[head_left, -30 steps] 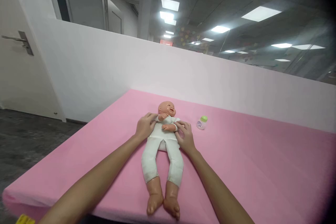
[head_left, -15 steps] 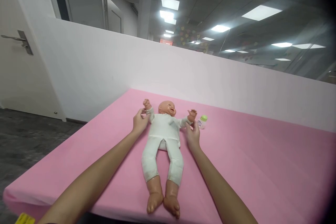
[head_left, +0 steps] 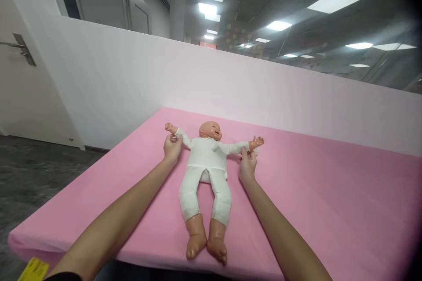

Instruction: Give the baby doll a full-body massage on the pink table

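Both of the doll's arms have swung further out since half a second ago, from raised beside the head to stretched nearly flat to either side. The baby doll lies on its back in the middle of the pink table, head toward the white partition, bare feet toward the near edge. The left hand grasps the sleeved wrist on that side, and the right hand pinches the other wrist just below the doll's open palm (gripping at the wrists lets each arm pivot from the shoulder). The body stays flat, so only the arms move.
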A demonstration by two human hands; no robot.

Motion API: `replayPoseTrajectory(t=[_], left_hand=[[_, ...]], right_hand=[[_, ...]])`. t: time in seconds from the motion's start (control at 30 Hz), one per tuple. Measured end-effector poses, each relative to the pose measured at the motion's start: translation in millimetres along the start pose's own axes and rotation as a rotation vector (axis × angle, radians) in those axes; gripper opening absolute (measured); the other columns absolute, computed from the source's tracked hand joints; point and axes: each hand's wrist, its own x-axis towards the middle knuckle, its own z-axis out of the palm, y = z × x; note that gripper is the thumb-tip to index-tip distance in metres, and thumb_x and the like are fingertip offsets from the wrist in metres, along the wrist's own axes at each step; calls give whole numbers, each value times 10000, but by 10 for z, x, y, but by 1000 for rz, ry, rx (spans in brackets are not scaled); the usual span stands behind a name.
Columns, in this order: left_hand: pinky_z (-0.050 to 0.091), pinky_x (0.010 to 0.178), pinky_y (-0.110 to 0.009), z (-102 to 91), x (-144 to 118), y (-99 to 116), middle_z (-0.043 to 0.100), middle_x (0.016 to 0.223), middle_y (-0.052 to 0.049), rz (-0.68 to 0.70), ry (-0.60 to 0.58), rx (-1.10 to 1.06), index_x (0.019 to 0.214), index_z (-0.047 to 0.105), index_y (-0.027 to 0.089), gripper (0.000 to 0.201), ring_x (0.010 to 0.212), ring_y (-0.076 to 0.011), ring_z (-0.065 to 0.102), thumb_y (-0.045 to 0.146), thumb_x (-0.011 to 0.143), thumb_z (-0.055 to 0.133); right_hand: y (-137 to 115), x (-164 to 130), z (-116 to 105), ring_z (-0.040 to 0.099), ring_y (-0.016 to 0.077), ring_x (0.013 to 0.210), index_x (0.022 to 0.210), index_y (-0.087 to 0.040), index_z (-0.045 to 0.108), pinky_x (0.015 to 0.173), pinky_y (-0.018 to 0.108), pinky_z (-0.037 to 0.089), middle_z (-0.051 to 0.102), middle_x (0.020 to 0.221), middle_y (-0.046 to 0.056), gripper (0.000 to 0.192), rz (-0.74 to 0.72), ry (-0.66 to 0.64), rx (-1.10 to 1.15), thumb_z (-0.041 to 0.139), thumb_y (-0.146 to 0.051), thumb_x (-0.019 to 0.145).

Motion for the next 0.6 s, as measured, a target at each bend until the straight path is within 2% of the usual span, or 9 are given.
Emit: replayPoseTrajectory(t=[0.1,0.2,0.3,0.37,0.43,0.6], left_hand=[[502,667,-272,62,-108,50,712,946,-22,183,-69,106,1091,690,219,325,704,-148,608,295,778,738],[503,725,-301,104,-213,60,709,968,-30,438,-154,263,1146,741,225,347,737,-162,601,258,801,726],[514,780,-314,126,-303,32,662,1007,-41,637,-286,435,1162,770,251,359,854,-185,624,159,837,647],[519,828,-320,132,-351,19,638,1062,-48,725,-365,523,1185,770,280,433,973,-201,630,90,844,581],[519,860,-327,130,-385,23,628,1092,-51,763,-387,561,1197,762,294,468,1044,-213,622,65,846,555],[514,807,-323,102,-385,50,636,1100,-57,660,-337,458,1176,716,264,388,936,-207,625,103,850,580]], right_hand=[[-93,-119,36,640,237,1007,1190,-189,650,832,358,537,704,1109,84,426,-247,-128,-197,690,-453,858],[-147,-232,70,611,257,1051,1189,-221,684,895,415,536,692,1154,93,324,-522,-377,-390,671,-363,898],[-173,-293,98,564,290,1174,1248,-274,708,1026,491,501,658,1225,104,319,-742,-589,-527,634,-280,937],[-177,-299,107,546,298,1195,1280,-295,706,1051,513,492,644,1229,106,344,-799,-629,-571,614,-257,951],[-171,-292,106,538,300,1200,1290,-297,703,1057,520,488,636,1233,107,352,-804,-630,-588,613,-257,953],[-132,-288,99,529,299,1237,1286,-278,681,1064,515,465,635,1274,104,344,-694,-571,-535,616,-304,949]])
